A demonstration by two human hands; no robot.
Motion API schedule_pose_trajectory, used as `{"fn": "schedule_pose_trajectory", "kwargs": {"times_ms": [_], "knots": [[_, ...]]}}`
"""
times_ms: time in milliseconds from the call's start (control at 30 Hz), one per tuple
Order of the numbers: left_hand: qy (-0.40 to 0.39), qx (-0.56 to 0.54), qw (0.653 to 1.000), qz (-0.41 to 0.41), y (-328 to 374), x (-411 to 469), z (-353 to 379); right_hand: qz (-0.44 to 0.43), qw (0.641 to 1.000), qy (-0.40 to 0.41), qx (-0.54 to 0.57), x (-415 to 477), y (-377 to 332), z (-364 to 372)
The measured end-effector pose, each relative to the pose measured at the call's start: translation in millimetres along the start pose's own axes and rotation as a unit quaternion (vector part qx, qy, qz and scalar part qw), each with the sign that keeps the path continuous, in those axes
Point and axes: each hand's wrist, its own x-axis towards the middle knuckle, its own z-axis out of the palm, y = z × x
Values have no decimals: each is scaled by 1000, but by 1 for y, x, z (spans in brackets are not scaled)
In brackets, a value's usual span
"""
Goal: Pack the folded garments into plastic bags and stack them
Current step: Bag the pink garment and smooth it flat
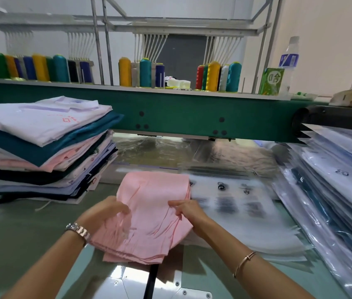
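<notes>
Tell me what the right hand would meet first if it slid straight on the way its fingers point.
The right hand points left across the pink garment it pinches, so it would likely meet the left hand first, though the depth between them is unclear.

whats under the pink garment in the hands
The pink garment overlaps a stack of printed clear plastic bags on its right; its left and near edges lie over the green table. Whatever is beneath its middle is covered.

The green table [19, 234] bears folded garments [45, 147] at left; packed bags [332, 190] at right. A pink garment [153, 212] lies centre.
</notes>
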Motion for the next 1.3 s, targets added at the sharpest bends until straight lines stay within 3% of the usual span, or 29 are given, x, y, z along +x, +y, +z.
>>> {"fn": "schedule_pose_trajectory", "kwargs": {"times_ms": [167,433,567,800,967,1133,1233,1300], "knots": [[30,-12,995,98,37,-23,6,-26,999,-21,-33,-5,-12,5],[102,81,970,207,107,-73,30,-139,987,70,-33,-32,-72,9],[23,1,958,286,136,-106,49,-165,977,90,-101,-62,-95,-9],[-96,-120,951,267,157,-139,84,-132,985,108,-14,-94,-104,-58],[-167,-246,913,280,160,-148,121,-90,986,140,16,-111,-86,-94],[-202,-189,927,255,159,-130,165,-72,974,209,-40,-132,-61,-127],[-201,-189,903,329,146,-117,182,-49,971,225,-61,-148,-48,-147],[-143,-129,898,395,128,-99,183,-38,967,240,-73,-158,-42,-161]]}}
